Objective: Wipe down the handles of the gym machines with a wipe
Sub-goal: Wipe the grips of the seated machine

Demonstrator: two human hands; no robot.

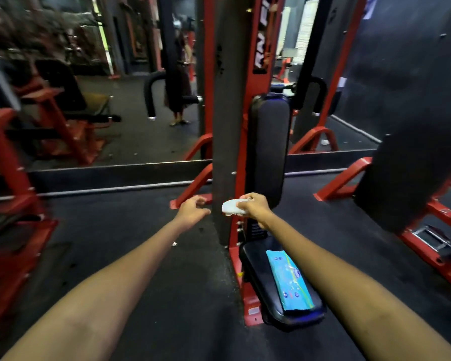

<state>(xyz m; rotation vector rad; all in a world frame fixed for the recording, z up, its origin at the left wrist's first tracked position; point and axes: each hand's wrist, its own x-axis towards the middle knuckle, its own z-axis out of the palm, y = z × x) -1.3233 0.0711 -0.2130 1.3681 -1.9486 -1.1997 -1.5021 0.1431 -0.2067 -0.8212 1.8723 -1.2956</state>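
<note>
Both arms stretch forward over dark gym floor (167, 295). Right hand (254, 205) grips a crumpled white wipe (231, 207), fingers curled and clamped round it, the wipe sticking out to the left of the fist. Left hand (192, 208) is held out beside it, holding nothing, fingers apart and loosely bent. The two hands are near each other, not touching, on either side of the grey upright column (228, 126) of a red-framed machine (255, 61).

Just behind the right hand stands the black back pad (270, 142), upright. Below the right forearm is the black seat pad (261, 285), and a light-blue pack of wipes (290, 280) lies flat on it, lengthwise.

A curved black-padded handle (151, 95) shows left of the column and another black handle (320, 93) to the right, both well apart from the hands. Wipe touches neither handle.

Red bench frames (63, 121) at left, blurred. A large black pad (412, 178) on a red frame at right. Mirror wall (141, 139) behind the machine; details there are too blurred to tell.
</note>
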